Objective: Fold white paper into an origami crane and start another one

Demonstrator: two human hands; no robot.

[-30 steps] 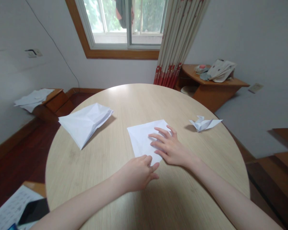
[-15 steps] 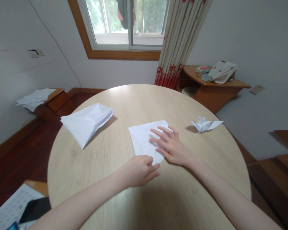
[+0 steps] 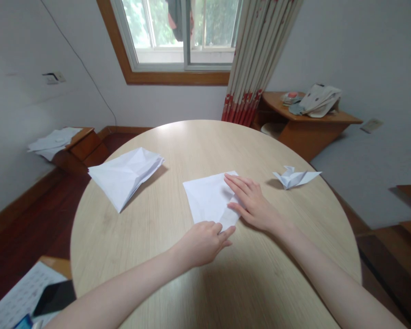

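While the left hand (image 3: 204, 243) stayed curled over the near corner of the paper (image 3: 206, 197) on the surface (image 3: 195, 139) (pinching or not, couldn't tell), the right hand (image 3: 252, 204) went from spread to fingers together along the right edge, so that side was probably getting creased.

The gap between folded paper (image 3: 125, 172) and sheet (image 3: 204, 197) looks passable, left forearm (image 3: 133, 289) blocking nearside.
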